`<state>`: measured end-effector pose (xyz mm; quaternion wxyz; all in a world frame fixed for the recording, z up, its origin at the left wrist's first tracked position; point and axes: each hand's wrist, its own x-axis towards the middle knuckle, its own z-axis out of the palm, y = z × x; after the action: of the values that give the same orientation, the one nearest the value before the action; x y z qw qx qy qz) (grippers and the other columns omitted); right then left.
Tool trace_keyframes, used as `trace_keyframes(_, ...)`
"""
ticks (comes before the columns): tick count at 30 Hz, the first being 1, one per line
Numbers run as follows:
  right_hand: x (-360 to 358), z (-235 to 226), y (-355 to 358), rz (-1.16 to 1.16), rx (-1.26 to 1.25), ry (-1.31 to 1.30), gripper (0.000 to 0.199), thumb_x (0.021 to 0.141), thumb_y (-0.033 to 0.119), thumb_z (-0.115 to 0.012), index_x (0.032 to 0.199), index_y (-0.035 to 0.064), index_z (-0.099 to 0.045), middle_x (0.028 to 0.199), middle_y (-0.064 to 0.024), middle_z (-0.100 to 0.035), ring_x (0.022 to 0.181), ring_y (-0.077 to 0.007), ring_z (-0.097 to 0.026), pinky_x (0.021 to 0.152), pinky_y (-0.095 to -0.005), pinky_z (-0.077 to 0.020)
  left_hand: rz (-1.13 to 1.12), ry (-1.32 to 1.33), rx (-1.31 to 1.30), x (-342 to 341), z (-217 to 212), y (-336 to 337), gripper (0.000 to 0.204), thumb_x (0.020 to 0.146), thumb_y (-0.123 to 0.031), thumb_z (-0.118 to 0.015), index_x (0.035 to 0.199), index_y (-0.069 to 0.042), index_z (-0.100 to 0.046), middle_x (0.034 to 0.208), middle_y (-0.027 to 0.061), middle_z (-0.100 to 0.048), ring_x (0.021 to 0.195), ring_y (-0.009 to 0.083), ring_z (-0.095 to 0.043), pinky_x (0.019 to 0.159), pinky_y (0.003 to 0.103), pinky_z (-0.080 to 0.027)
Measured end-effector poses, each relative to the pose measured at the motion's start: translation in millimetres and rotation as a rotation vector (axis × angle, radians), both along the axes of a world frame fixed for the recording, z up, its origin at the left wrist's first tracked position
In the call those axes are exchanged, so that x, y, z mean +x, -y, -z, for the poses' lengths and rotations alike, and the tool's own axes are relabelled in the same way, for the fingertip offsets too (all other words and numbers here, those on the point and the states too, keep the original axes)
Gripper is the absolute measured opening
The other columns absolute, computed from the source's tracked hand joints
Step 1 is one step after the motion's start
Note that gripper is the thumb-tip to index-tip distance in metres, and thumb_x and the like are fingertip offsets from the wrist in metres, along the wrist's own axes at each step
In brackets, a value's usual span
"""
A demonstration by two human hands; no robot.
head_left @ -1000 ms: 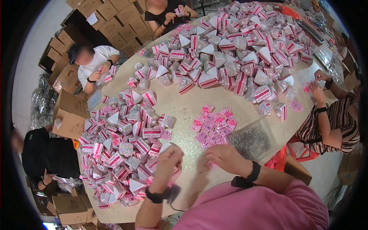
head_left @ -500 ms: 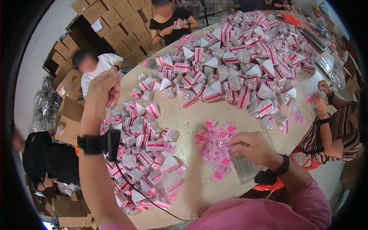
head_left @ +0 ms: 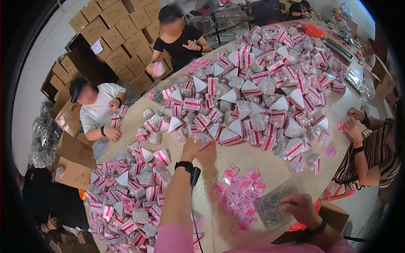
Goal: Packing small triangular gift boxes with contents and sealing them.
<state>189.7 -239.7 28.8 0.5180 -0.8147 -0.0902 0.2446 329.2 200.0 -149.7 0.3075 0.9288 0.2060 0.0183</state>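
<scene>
My left hand reaches out to the near edge of a large heap of wedge-shaped packets, white with pink-red bands and glittery clear wrap. Its fingers close on one wedge-shaped packet; the fingertips are partly hidden. My right hand hovers by the right edge of a shallow clear tray of small silvery metal pieces. Its fingers are curled together, and whatever they hold cannot be made out. Left of the tray lies a spread of small pink printed cards.
A second heap of the packets covers the table's near left. Co-workers sit around the table: one in white, one in black, one in stripes. Cartons are stacked behind. A cable runs from my left wrist.
My left hand has moved right and down from the upper left onto the large heap's edge. My right hand has drawn back from the pink cards to the tray's right side.
</scene>
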Motion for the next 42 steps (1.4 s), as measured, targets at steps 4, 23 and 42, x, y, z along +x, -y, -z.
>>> trace_keyframes(4, -1, 28, 8, 0.082, 0.07, -0.126, 0.013, 0.08, 0.008, -0.065, 0.09, 0.0006, -0.066, 0.067, 0.0003, -0.06, 0.064, -0.0058, -0.054, 0.056, -0.0235, -0.0441, -0.034, -0.04, 0.041, 10, 29, 10, 0.071, 0.084, -0.053, -0.046, 0.126, 0.004, -0.041, 0.115, 0.0269, -0.055, 0.106, 0.0447, -0.05, 0.098, 0.048, -0.035)
trace_keyframes(23, -16, -8, -47, -0.252, 0.064, 0.171, 0.017, 0.081, 0.013, -0.062, 0.094, 0.0017, -0.064, 0.079, -0.0142, -0.064, 0.069, -0.0228, -0.063, 0.063, -0.0304, -0.0488, -0.253, 0.409, -1.262, -172, -50, 122, 0.036, 0.085, -0.008, -0.056, 0.117, 0.0, -0.044, 0.102, 0.0113, -0.059, 0.085, 0.0209, -0.063, 0.068, 0.03, -0.051)
trace_keyframes(42, -92, -68, -120, -0.54, 0.221, 0.588, 0.015, 0.083, 0.007, -0.056, 0.095, 0.0008, -0.062, 0.082, -0.0144, -0.064, 0.074, -0.029, -0.064, 0.065, -0.0343, -0.0504, -0.248, 0.749, -1.131, -331, -183, 186, 0.081, 0.073, -0.012, -0.077, 0.134, -0.001, -0.025, 0.126, 0.0103, -0.042, 0.117, 0.0194, -0.043, 0.101, 0.033, -0.035)
